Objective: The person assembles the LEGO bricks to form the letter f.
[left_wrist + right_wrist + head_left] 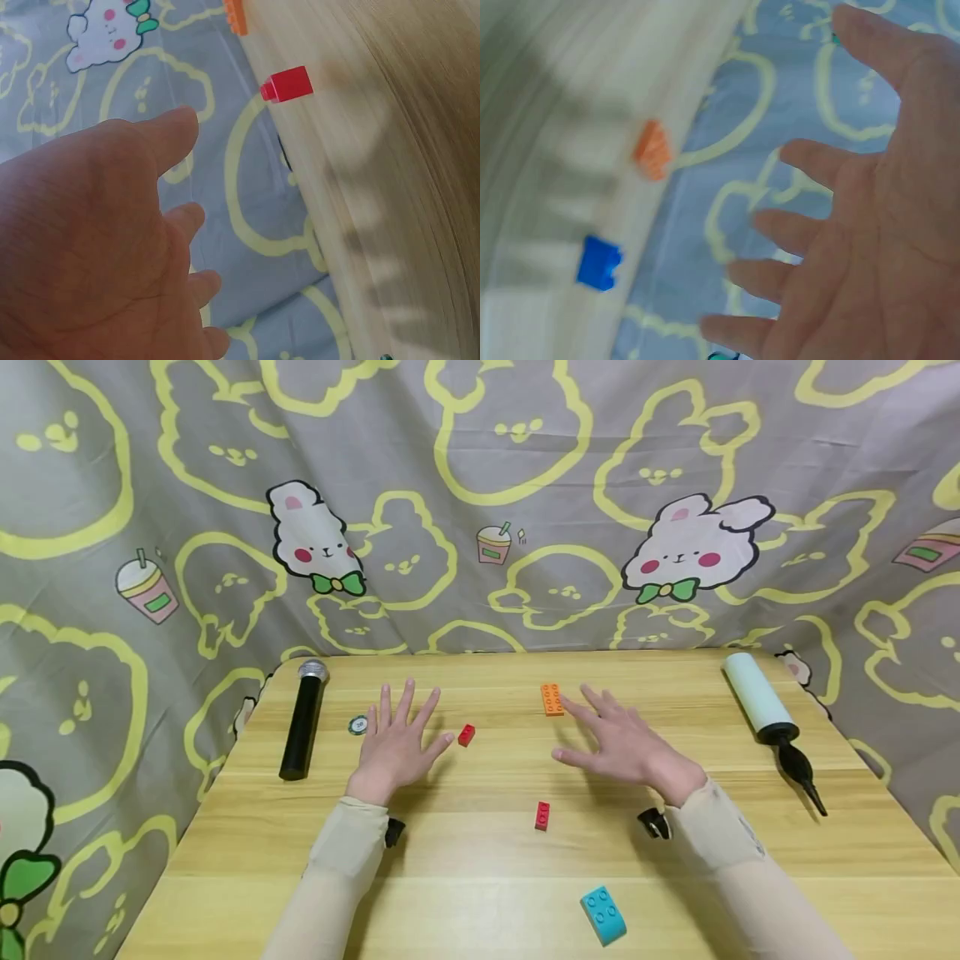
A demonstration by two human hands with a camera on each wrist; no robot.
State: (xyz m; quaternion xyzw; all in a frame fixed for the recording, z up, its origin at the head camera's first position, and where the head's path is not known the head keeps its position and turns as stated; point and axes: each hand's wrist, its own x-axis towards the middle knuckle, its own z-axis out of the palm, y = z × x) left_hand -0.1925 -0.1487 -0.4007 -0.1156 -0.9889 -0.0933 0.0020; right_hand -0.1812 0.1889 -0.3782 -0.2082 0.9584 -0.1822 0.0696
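Fingers spread and palm down, my left hand [397, 752] hovers over the table between a poker chip [358, 725] and a small red toy brick [467, 735]. That red brick also shows beyond the thumb in the left wrist view. My right hand [630, 743] hovers too, fingers extended and holding nothing. Just left of its fingertips lies an orange toy brick [552, 700]. The right wrist view shows a blue toy brick [598, 262], which the right hand hides in the head view. A second red brick [542, 816] lies between the forearms.
A black microphone [302, 727] lies at the table's left side. On the right is a pale hand pump [759, 697] with a black nozzle. A teal toy brick [603, 916] sits near the front. Patterned cloth [465, 602] hangs behind the wooden table [465, 893].
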